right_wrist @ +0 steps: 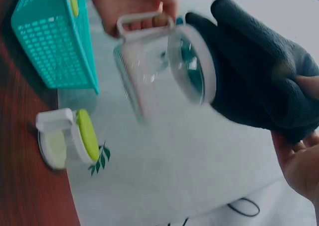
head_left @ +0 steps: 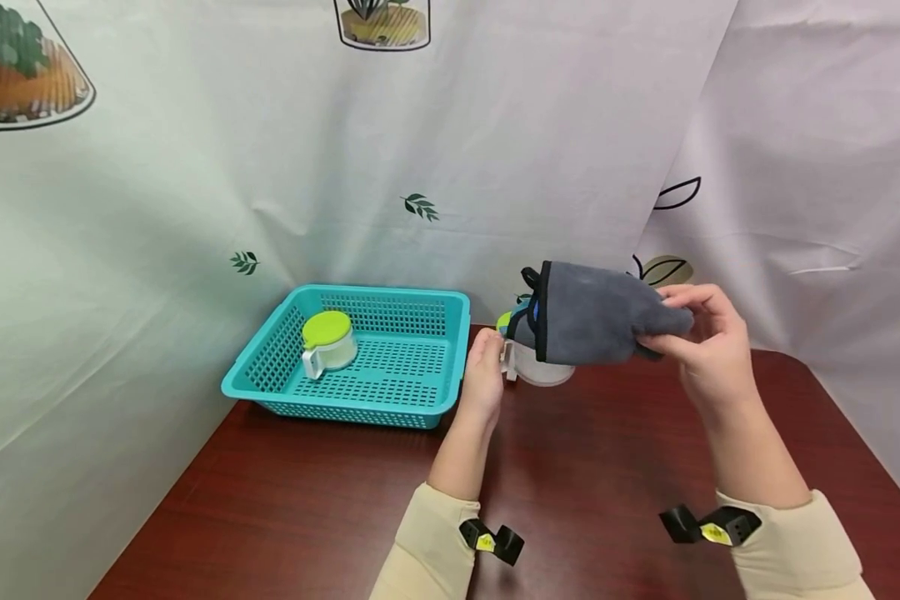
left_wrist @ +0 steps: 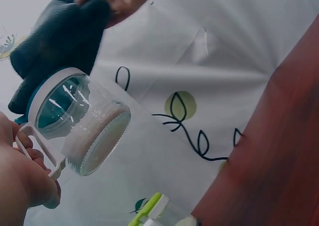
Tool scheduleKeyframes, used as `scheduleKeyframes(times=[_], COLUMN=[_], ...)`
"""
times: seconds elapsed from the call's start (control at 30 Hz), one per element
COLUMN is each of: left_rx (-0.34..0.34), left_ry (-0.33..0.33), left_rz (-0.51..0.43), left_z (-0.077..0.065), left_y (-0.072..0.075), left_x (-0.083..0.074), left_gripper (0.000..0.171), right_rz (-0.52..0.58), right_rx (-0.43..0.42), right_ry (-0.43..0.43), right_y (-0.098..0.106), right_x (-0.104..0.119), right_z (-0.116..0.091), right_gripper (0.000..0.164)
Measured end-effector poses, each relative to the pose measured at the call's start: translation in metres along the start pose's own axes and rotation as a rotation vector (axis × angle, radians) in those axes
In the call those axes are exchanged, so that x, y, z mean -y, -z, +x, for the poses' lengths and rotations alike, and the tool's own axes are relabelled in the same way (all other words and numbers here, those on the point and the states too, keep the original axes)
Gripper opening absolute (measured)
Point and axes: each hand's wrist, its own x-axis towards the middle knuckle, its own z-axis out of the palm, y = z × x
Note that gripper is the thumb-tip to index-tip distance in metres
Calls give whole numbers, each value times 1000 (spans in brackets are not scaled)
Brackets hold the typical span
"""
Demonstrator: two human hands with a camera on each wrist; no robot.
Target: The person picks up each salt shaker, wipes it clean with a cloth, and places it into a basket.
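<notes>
My left hand grips the white handle of a clear glass seasoning jar. The jar is tilted, without a lid, and its white-rimmed mouth faces the cloth. My right hand pinches one end of a dark grey cloth with black edging and a loop. In the right wrist view, the cloth's other end overlaps the jar's mouth, and teal shows through the glass. From the head view, the cloth hides much of the held jar. A second seasoning jar with a green lid stands upright on the table.
A turquoise perforated basket sits at the table's back left, holding another green-lidded jar. The dark red table runs up to a white printed curtain behind and at the sides.
</notes>
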Motion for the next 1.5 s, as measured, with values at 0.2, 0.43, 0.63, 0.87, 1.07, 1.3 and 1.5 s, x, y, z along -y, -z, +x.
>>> scheduleKeyframes(times=[0.2,0.43,0.63,0.87,1.07,1.3,1.5], left_rx=[31,69,42,61,79,27,24], left_ry=[0,-10,-20,-40,-36,-29,-63], left_rz=[31,2,10,32,14,-13,-19], left_z=[-2,-6,-4,-4,-6,-4,-6], left_y=[2,-3,1,3,-3,0,-2], left_x=[-5,-4,-6,-6,0,0,0], left_gripper=[20,18,19,20,19,20,20], right_rz=[-88,-125,-85,-133,-253,-314,-441], right_rx=[-30,-106,28,-54,-136,-50,-78], right_ry=[-14,-2,23,59,25,61,112], right_y=[8,0,6,13,-1,-3,-11], right_x=[1,-4,6,9,-5,0,-3], right_z=[-1,-2,-4,-3,-6,-14,-19], right_gripper=[39,41,35,36,39,35,34])
